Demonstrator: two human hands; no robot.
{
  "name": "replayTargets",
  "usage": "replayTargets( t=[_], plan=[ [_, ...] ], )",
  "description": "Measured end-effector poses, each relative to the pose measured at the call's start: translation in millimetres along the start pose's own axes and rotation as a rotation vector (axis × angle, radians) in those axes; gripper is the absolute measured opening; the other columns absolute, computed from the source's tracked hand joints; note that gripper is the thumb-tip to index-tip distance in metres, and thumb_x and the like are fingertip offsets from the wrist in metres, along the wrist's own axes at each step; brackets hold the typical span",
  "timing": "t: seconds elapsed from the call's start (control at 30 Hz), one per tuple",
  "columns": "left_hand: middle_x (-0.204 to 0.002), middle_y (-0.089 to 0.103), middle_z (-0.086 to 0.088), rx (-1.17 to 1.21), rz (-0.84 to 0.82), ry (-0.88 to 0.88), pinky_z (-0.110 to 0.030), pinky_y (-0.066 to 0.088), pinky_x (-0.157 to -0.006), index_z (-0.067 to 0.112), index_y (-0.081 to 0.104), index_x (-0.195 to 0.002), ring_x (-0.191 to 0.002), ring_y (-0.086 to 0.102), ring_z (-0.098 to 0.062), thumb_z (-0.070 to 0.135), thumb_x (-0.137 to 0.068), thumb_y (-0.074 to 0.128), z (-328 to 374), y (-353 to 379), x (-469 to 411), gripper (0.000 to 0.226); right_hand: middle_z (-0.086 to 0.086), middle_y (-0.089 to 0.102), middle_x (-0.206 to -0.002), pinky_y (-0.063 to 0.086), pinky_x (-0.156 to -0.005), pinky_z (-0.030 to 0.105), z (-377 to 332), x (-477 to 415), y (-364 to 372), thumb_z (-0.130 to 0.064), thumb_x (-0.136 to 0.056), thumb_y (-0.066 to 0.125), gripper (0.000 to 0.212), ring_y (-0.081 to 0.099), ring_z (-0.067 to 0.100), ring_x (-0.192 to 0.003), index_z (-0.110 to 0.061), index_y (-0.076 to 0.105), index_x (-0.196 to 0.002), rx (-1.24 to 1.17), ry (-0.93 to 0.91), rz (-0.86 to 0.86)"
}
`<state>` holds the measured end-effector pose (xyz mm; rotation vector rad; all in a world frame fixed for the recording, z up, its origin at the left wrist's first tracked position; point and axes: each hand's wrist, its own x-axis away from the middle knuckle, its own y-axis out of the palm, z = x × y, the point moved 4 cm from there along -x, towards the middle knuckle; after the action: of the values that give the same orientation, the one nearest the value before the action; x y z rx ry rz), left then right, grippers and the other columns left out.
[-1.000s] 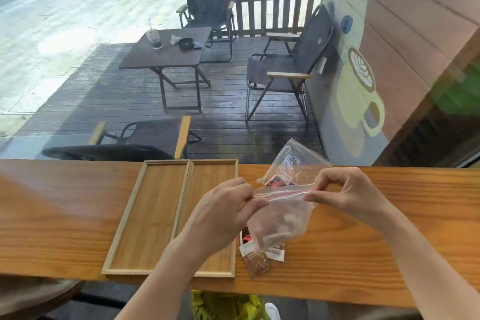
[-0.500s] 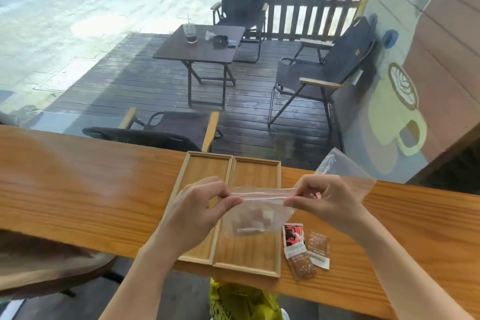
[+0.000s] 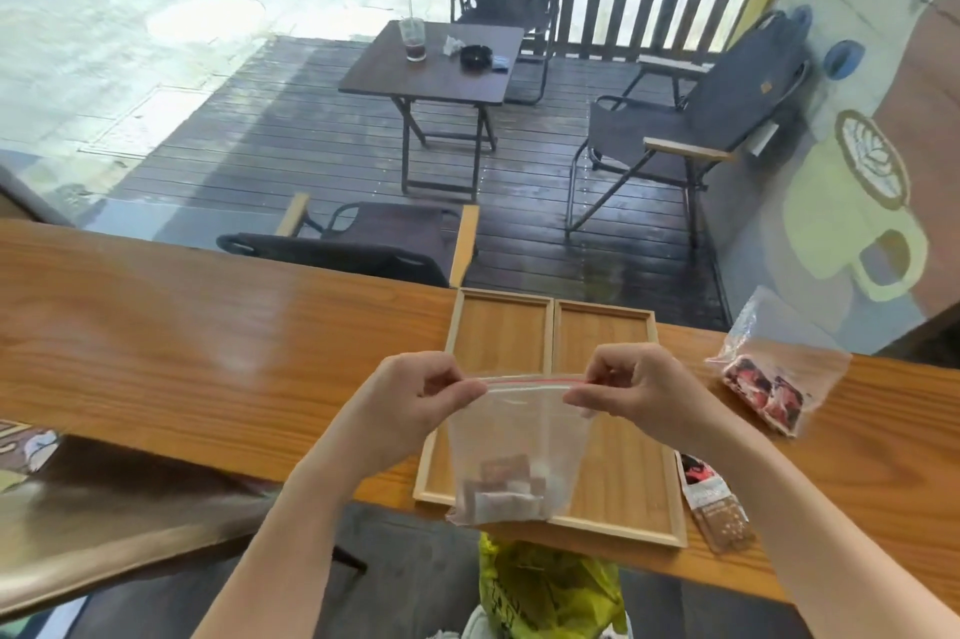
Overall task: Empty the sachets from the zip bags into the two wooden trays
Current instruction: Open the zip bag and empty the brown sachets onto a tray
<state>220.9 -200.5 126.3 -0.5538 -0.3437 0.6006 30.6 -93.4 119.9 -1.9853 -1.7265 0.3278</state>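
Observation:
A clear zip bag (image 3: 519,436) with a red seal strip hangs upright above the two wooden trays. My left hand (image 3: 410,402) pinches its top left corner and my right hand (image 3: 631,386) pinches its top right corner. Several brown and white sachets (image 3: 506,485) lie bunched in the bag's bottom. The left tray (image 3: 498,332) and the right tray (image 3: 623,456) sit side by side on the wooden counter, their visible parts bare. A second zip bag (image 3: 774,373) with red and black sachets lies on the counter to the right.
Loose sachets (image 3: 714,503) lie on the counter just right of the right tray, near the front edge. A yellow-green plastic bag (image 3: 545,591) sits below the counter. Beyond the counter (image 3: 208,321) is a window onto a deck with chairs and a table.
Both hands have carried the zip bag from right of the trays to above them, and it now hangs upright. The view has swung left, bringing the second bag into sight.

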Motion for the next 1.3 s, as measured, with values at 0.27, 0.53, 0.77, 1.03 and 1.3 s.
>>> replayTargets(
  t=[0.27, 0.53, 0.77, 1.03, 1.3],
  plan=[
    [-0.115, 0.057, 0.004, 0.059, 0.172, -0.114, -0.026, 0.049, -0.086, 0.025, 0.035, -0.133, -0.108, 0.056, -0.015, 0.033, -0.088, 0.056, -53.0, 9.9, -29.6, 0.050, 0.002, 0.056, -0.107, 0.047, -0.072, 0.021, 35.7, -44.1, 27.3, -0.025, -0.079, 0.070, 0.053, 0.057, 0.014, -0.090, -0.020, 0.043, -0.125, -0.008, 0.209, 0.245],
    [-0.154, 0.024, -0.003, -0.105, -0.045, -0.275, -0.034, 0.023, -0.113, 0.019, 0.005, -0.146, -0.139, 0.024, -0.017, 0.052, -0.087, 0.049, -97.0, 80.8, 7.2, 0.081, -0.017, 0.047, -0.100, 0.044, -0.075, 0.017, 68.0, -7.8, 85.9, -0.025, -0.083, 0.066, 0.072, 0.052, 0.002, -0.090, -0.020, 0.024, -0.142, -0.090, 0.414, 0.032],
    [-0.144, 0.036, 0.009, -0.378, -0.021, -0.202, -0.024, 0.021, -0.110, 0.025, 0.018, -0.143, -0.133, 0.030, -0.010, 0.041, -0.088, 0.053, -102.0, 105.0, 32.4, 0.067, -0.003, 0.045, -0.128, 0.043, -0.102, 0.032, 86.1, 24.8, 107.9, -0.024, -0.074, 0.074, 0.084, 0.047, 0.011, -0.114, -0.017, 0.025, -0.142, -0.018, 0.485, -0.050],
    [-0.095, 0.069, 0.005, -0.283, 0.226, -0.226, -0.023, 0.037, -0.077, 0.021, 0.065, -0.097, -0.091, 0.062, -0.017, 0.016, -0.088, 0.057, -94.7, 101.3, 42.4, 0.014, -0.011, 0.061, -0.084, 0.045, -0.065, 0.016, 90.7, 33.2, 100.5, -0.019, -0.086, 0.061, 0.007, 0.055, 0.002, -0.078, -0.026, 0.060, -0.085, 0.122, 0.410, 0.024],
    [-0.077, 0.058, 0.007, -0.014, 0.340, -0.301, -0.032, 0.050, -0.063, 0.022, 0.052, -0.078, -0.072, 0.060, -0.012, 0.010, -0.091, 0.050, -77.9, 82.5, 38.4, 0.018, -0.007, 0.060, -0.067, 0.042, -0.058, 0.016, 69.9, 32.2, 91.6, -0.022, -0.086, 0.062, 0.015, 0.052, 0.003, -0.062, -0.021, 0.062, -0.072, -0.050, 0.339, 0.091]
  ],
)
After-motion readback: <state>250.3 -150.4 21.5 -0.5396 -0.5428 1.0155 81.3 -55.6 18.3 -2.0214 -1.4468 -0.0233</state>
